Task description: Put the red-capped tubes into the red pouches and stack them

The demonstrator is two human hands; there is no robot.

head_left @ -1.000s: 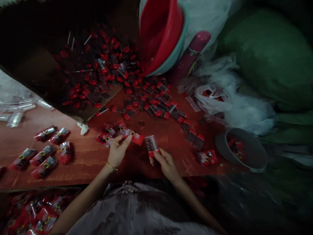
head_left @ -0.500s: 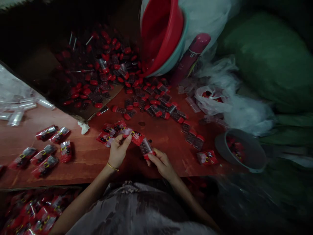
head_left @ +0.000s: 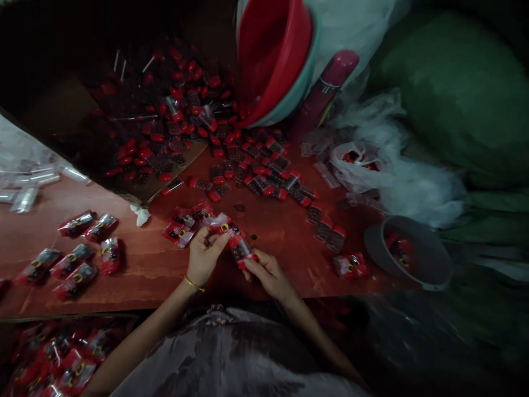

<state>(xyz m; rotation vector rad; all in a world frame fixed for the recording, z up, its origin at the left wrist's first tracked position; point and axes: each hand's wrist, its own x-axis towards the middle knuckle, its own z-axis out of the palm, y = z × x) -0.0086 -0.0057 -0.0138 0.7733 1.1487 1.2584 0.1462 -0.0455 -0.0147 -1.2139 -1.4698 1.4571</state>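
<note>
My left hand (head_left: 203, 258), with a gold bracelet at the wrist, pinches a red printed plastic packet (head_left: 225, 225) in front of my body. My right hand (head_left: 268, 273) grips the red-capped end of a small clear container (head_left: 241, 249) with dark contents. The container's other end meets the packet's opening; how far in it sits is hard to tell. Just beyond my left hand lie several flat red packets (head_left: 181, 225). A spread of similar red-capped containers (head_left: 264, 184) covers the table past my hands.
A tipped cardboard box (head_left: 173, 179) spills containers at the back left. Filled packets (head_left: 76, 280) lie left. Red basin (head_left: 295, 60), pink spray can (head_left: 324, 91) and plastic bag (head_left: 374, 176) stand behind. A grey bowl (head_left: 433, 270) sits near the right edge.
The container in my right hand has moved left and closer to the packet, now overlapping its opening. My left hand has shifted slightly to the right.
</note>
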